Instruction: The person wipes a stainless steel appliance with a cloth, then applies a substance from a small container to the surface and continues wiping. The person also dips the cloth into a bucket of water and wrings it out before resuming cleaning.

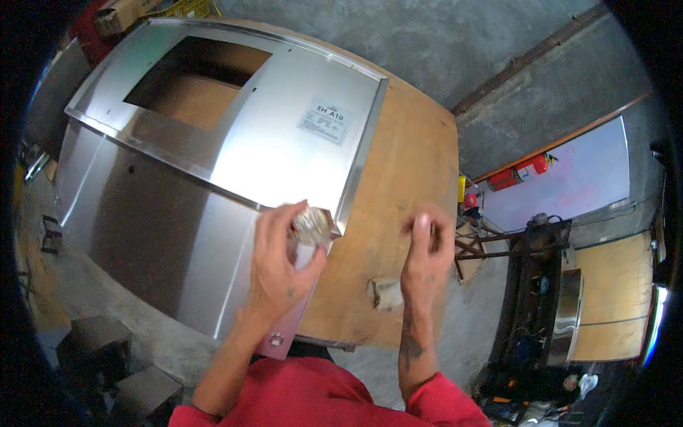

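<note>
My left hand (pixel 279 260) is closed around a shiny, translucent roll of clear tape (pixel 311 226), its fingers and thumb on opposite sides. It is over the near right corner of a large stainless-steel housing (pixel 284 153) with a rectangular cutout and a printed label (pixel 324 122). To the right, my right hand (pixel 429 245) hovers over the wooden table (pixel 405 142). Its fingers are curled toward the thumb and blurred; whatever they pinch, if anything, is too small to make out. A crumpled pale cloth (pixel 385 294) lies beside the right wrist.
A pink strip (pixel 279 339) runs along the housing's near edge, close to my body. Dark boxes (pixel 142 391) stand on the floor at lower left. Fire extinguishers (pixel 523 173) are by the right wall, near a dark metal rack (pixel 523 285). A cardboard box (pixel 121 16) sits at far left.
</note>
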### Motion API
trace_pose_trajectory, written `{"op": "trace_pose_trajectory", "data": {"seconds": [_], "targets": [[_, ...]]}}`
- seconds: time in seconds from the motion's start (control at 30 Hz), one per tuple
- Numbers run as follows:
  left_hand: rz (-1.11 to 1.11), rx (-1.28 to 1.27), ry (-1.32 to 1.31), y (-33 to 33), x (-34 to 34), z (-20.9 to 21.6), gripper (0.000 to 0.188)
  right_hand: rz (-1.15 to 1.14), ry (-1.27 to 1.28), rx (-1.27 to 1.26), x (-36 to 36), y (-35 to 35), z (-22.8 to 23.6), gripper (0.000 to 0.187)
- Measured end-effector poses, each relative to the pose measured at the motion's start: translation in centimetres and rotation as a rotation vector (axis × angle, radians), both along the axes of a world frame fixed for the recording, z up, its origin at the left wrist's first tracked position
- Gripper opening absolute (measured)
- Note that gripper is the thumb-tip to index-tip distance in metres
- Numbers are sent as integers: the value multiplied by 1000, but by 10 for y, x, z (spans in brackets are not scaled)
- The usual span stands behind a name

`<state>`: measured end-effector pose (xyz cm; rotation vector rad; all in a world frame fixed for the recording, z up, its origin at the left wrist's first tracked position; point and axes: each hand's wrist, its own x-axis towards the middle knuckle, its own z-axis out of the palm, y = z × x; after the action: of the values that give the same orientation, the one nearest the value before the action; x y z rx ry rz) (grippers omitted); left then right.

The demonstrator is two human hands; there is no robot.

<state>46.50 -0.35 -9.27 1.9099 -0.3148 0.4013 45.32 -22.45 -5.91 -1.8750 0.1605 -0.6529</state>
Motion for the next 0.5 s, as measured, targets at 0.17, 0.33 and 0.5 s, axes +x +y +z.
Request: {"op": "trace_pose_trajectory", "data": {"seconds": [0.17,0.33,0.5], "targets": [[189,-28,-117,-24,91,-24,67,30,-90,-178,177,-59,-11,27],[327,42,-177,-36,122,-55,65,122,-195,-563,311,-102,-37,26],[434,79,-154,-42,127,-65,67,268,-163,-610,368,-107,-52,24]]}}
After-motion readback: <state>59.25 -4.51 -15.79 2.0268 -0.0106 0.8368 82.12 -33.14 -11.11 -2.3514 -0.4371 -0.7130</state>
